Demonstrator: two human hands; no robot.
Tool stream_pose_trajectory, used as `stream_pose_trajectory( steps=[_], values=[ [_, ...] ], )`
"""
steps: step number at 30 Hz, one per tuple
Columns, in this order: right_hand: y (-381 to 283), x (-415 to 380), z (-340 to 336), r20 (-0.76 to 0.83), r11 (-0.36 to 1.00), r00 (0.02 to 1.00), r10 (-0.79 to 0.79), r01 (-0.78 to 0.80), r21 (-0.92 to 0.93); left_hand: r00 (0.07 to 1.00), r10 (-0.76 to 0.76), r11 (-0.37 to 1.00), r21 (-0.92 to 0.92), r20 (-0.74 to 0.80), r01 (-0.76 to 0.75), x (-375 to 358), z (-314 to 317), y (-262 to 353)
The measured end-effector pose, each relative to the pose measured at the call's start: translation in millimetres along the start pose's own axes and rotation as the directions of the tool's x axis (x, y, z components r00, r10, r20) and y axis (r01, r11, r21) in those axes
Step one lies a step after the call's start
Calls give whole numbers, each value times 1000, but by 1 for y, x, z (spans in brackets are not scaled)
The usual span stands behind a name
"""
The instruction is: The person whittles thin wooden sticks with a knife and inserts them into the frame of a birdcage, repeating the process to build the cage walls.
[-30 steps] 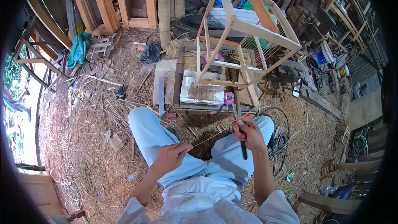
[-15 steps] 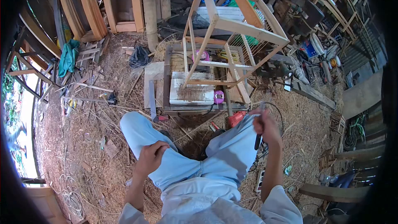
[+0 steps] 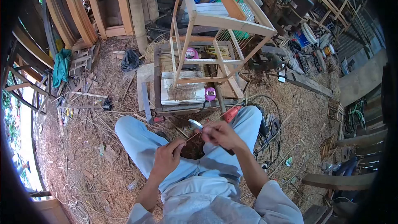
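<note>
My left hand (image 3: 166, 157) pinches one end of a thin strip (image 3: 191, 137), which looks like cane or wood, above my lap. My right hand (image 3: 224, 135) is closed around a knife, its shiny blade (image 3: 195, 123) pointing up and left against or near the strip. Part of the dark handle shows below that hand. Just beyond my right knee lies a red power tool (image 3: 231, 114). In front of me a light wooden frame (image 3: 232, 24) with thin slats stands tilted on a low workbench (image 3: 182, 108).
On the bench are a white, brown-stained block (image 3: 187, 95) and a pink roll (image 3: 210, 94). A black cable (image 3: 278, 118) curves at the right. Curved wooden pieces (image 3: 78, 14) lean at the back left. Shavings and offcuts litter the floor (image 3: 95, 141).
My right hand has come left from over my right knee with the knife, now close to my left hand. The thin strip now shows between them. The camera view has shifted slightly.
</note>
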State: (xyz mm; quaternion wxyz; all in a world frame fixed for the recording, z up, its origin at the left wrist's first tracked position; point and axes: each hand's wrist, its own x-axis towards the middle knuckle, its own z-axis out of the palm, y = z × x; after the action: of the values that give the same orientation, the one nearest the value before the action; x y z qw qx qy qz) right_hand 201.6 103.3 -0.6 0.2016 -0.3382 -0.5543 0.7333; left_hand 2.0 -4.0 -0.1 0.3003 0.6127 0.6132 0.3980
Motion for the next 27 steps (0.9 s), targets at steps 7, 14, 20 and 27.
stream_pose_trajectory(
  steps=[7,14,20,27],
  values=[
    [-4,-14,-32,-185,999,982,43,-44,4,993,-32,999,27,116,29,-11,-9,-7],
    [-9,-28,-82,-310,985,949,62,-8,172,983,-27,998,-56,182,38,-31,-33,-25],
    [-17,-49,-157,-656,986,755,-21,125,113,920,-364,929,125,144,348,-34,-69,-37],
    [-12,-13,-8,130,996,988,82,-87,29,999,-39,999,-32,26,39,2,3,-24]
  ],
)
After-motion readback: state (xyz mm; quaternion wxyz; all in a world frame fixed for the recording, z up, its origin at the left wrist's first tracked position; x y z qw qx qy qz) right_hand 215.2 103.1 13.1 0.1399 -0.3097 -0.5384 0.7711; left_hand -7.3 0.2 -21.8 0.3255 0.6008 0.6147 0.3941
